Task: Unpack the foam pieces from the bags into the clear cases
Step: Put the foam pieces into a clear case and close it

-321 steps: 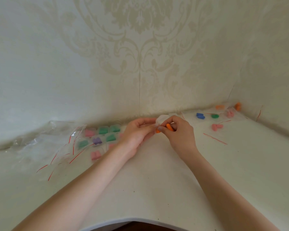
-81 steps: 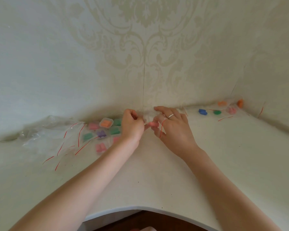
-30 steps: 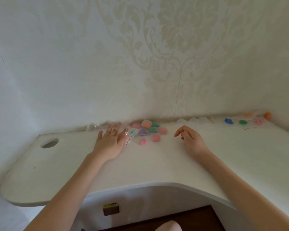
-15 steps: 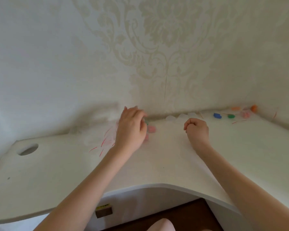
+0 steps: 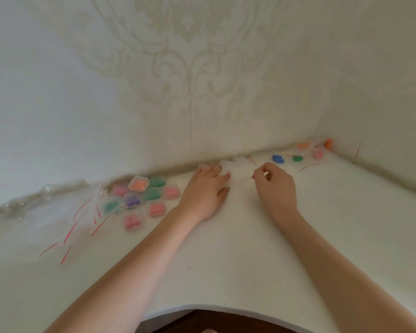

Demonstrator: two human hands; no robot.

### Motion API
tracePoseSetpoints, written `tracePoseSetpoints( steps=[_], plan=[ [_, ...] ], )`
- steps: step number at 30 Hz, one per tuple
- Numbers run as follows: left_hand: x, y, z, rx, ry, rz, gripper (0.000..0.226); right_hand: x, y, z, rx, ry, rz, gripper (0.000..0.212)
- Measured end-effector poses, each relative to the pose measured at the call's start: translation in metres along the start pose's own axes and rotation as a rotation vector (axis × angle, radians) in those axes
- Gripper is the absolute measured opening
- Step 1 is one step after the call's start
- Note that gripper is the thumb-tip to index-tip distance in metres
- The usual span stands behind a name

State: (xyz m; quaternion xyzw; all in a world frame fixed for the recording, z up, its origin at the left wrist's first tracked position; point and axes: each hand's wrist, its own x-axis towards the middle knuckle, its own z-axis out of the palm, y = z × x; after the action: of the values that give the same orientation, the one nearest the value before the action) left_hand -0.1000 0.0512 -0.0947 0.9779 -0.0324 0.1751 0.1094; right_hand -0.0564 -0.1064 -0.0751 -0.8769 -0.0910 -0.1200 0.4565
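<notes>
Fingers (image 5: 217, 173) of the left hand (image 5: 203, 191) lie straight and flat on the worktop (image 5: 226, 248), tips touching an empty clear case (image 5: 226, 165) by the wall; right hand (image 5: 274, 186) curls loosely just beside the cases, what it pinches too blurred to tell; filled cases (image 5: 139, 195) sit left of the left hand, bagged foam pieces (image 5: 298, 157) far right

filled clear cases (image 5: 142, 200) clustered left, bagged foam pieces (image 5: 298, 155) far right
</notes>
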Motion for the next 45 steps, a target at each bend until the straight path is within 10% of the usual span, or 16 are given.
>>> tracePoseSetpoints(
  steps=[15,20,28,45],
  plan=[
    [-0.002,0.005,-0.004,-0.475,0.178,-0.058,0.021,-0.004,0.001,0.005,-0.471,-0.31,-0.302,0.049],
    [-0.002,0.014,-0.008,-0.692,0.337,-0.155,0.022,0.002,0.005,0.003,-0.039,-0.22,-0.27,0.032],
    [-0.001,0.012,-0.029,-1.617,-0.159,-0.347,0.022,-0.002,-0.001,0.0,0.297,-0.279,-0.34,0.035],
    [-0.001,0.012,-0.034,-1.826,-0.202,-0.436,0.018,-0.008,0.001,0.001,0.118,-0.171,-0.381,0.025]
  ],
)
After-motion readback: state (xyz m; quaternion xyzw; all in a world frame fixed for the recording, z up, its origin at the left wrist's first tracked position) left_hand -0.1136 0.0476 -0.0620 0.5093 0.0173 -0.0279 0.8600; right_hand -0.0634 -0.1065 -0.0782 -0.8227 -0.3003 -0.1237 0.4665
